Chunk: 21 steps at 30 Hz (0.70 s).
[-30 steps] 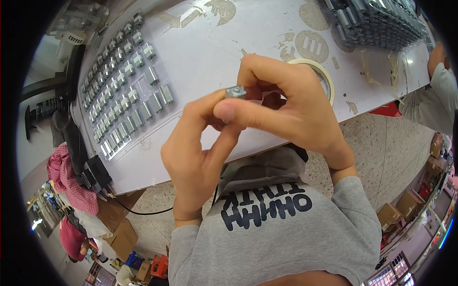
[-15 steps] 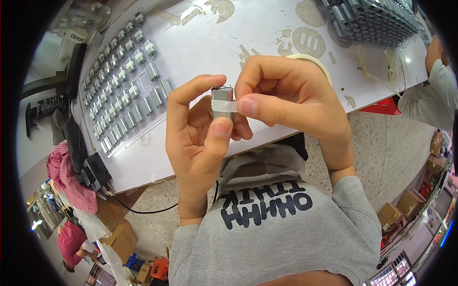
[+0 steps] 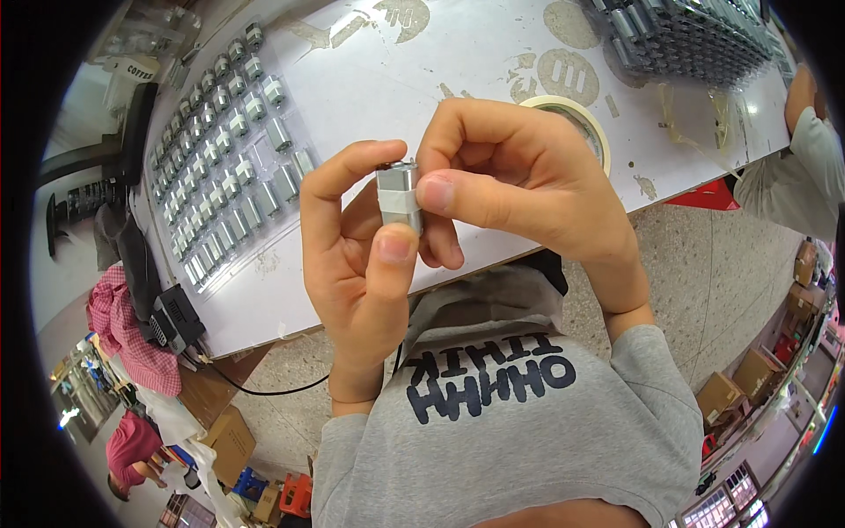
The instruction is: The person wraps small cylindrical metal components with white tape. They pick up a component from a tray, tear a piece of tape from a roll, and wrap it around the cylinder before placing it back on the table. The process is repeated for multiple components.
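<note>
Since half-second ago, small silver metal cylinder with white tape band turned upright, tape now wrapped flat around it. Left hand pinches it, index on top, thumb below; right hand presses thumb on tape. Left: rows of same cylinders on white table. Right: tape roll behind knuckles. Nothing blocks.

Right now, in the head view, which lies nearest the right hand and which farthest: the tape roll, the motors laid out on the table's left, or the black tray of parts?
1. Pale tape roll, just behind the right hand.
2. Black tray of parts, far right corner.
3. Rows of small silver motors, on the left.
</note>
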{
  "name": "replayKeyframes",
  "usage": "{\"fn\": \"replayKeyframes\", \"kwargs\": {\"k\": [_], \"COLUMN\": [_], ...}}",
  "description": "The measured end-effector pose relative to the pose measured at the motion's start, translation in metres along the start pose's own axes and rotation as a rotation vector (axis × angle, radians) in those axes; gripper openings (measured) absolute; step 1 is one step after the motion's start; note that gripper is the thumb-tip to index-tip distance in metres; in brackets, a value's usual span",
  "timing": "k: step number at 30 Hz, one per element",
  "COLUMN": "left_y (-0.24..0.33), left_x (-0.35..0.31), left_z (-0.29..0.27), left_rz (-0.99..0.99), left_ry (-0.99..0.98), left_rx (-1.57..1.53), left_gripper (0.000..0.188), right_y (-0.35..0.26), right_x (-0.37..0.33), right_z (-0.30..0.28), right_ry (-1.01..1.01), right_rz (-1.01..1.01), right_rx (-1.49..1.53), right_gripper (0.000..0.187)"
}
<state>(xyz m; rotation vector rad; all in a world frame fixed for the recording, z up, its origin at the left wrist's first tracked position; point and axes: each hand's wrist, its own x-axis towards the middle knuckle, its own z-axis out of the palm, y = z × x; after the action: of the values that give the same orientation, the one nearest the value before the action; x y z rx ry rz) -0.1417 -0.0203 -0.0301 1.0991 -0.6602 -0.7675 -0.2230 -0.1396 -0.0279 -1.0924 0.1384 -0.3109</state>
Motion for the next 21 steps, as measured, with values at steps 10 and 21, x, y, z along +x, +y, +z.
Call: {"fn": "replayKeyframes", "kwargs": {"k": [10, 21], "left_y": [-0.002, 0.005], "left_x": [0.002, 0.006], "left_z": [0.008, -0.005], "left_rz": [0.146, 0.337], "left_ry": [0.078, -0.017], "left_rx": [0.373, 0.878], "left_gripper": [0.047, 0.041], "right_y": [0.004, 0.013], "right_x": [0.0, 0.0], "right_z": [0.005, -0.008], "right_ry": [0.064, 0.062], "right_rz": [-0.006, -0.075], "right_rx": [-0.111, -0.361], "right_gripper": [0.023, 0.016]}}
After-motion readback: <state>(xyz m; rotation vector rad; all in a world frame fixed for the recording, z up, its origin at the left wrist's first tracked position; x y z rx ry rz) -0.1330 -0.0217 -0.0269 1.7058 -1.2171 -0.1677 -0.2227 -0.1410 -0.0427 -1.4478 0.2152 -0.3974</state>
